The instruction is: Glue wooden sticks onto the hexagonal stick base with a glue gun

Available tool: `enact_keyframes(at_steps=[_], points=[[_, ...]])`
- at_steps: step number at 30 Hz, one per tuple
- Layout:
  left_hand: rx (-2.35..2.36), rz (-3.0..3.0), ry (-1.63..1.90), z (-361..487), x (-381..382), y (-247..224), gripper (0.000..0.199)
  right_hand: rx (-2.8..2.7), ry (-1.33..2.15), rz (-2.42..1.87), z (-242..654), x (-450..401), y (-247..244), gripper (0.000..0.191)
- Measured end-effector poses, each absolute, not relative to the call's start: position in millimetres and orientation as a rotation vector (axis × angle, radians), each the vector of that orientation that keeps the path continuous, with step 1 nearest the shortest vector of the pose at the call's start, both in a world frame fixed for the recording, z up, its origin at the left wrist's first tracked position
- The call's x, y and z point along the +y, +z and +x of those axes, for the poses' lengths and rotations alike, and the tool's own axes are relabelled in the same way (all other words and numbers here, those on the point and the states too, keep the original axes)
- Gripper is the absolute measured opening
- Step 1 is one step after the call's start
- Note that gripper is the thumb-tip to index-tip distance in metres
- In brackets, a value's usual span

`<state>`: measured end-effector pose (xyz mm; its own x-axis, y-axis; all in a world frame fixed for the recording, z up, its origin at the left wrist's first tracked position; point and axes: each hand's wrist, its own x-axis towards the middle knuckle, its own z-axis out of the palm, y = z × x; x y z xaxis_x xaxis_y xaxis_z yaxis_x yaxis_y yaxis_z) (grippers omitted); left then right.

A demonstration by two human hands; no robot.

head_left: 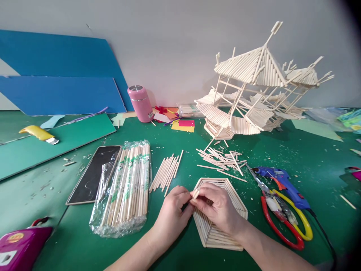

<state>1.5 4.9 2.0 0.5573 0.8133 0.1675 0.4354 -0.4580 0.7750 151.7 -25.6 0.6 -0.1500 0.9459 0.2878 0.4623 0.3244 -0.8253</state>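
Observation:
Over a hexagonal wooden-stick panel (207, 237), my left hand (172, 210) and my right hand (216, 209) meet with their fingertips together. Pinched between them is a short wooden stick (196, 194), seen nearly end-on; most of it is hidden by the fingers. The panel lies flat on the green table, built of sticks in nested rings, partly covered by my right hand. To the left of the panel lies a row of cut sticks (165, 173). A loose heap of sticks (221, 160) is scattered just beyond it.
At right lie a blue glue gun (279, 178) and red-and-yellow-handled scissors (282, 222). Bagged sticks (128, 184) overlap a dark phone-like slab (91, 175) at left. Behind stand a pink flask (140, 103) and a stick-built pavilion model (248, 71). A yellow cutter (38, 133) rests far left.

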Motion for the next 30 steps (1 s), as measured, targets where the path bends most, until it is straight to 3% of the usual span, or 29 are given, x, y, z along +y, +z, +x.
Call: enact_keyframes(at_steps=[30], points=[[1.014, 2.091, 0.665, 1.6, 4.5, 3.2, 0.020, -1.756, 0.752, -1.257, 151.1, -25.8, -1.2, 0.008]])
